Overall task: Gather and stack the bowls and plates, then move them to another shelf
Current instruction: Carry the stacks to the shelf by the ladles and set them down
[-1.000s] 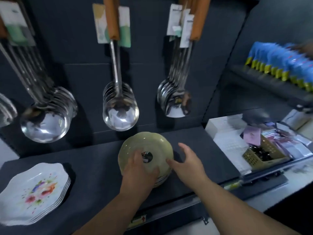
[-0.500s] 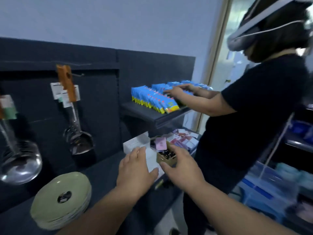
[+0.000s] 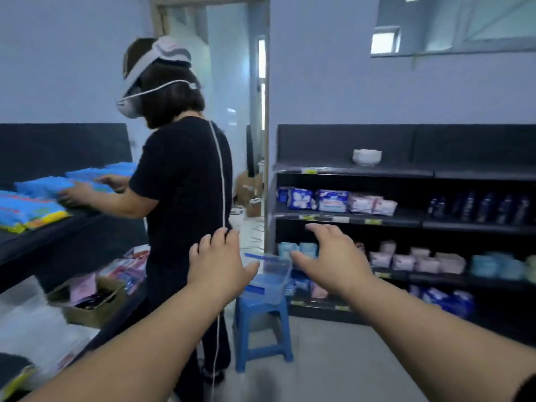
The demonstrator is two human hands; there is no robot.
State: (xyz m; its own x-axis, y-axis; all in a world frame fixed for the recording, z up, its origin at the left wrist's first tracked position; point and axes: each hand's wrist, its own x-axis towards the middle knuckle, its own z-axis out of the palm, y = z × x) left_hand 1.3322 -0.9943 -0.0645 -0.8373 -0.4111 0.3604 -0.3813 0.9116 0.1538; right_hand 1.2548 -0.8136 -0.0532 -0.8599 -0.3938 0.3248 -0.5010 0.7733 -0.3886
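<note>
Both hands are out in front and empty. The left hand (image 3: 217, 265) has its grip spread, fingers apart and only lightly bent; the right hand (image 3: 333, 259) is the same, palm down, pinching nothing. The only crockery in sight is a short stack of white bowls (image 3: 367, 156) on the top shelf (image 3: 412, 171) of the dark unit across the room, toward that shelf's left end and close to its front edge. I can see no plates from here.

By my reading, the step in hand is crossing to that shelf, whether to collect the stack or add to it I cannot tell. The way is tight: another person (image 3: 185, 175) stands just left of the path, busy at a side shelf, and a blue stool (image 3: 261, 326) carrying a clear tub (image 3: 274, 272) sits between the hands and the unit. Best to pass right of the stool. At the shelf, both grips should close low on opposite sides of the bottom bowl, lifting the stack level so nothing slides off.
</note>
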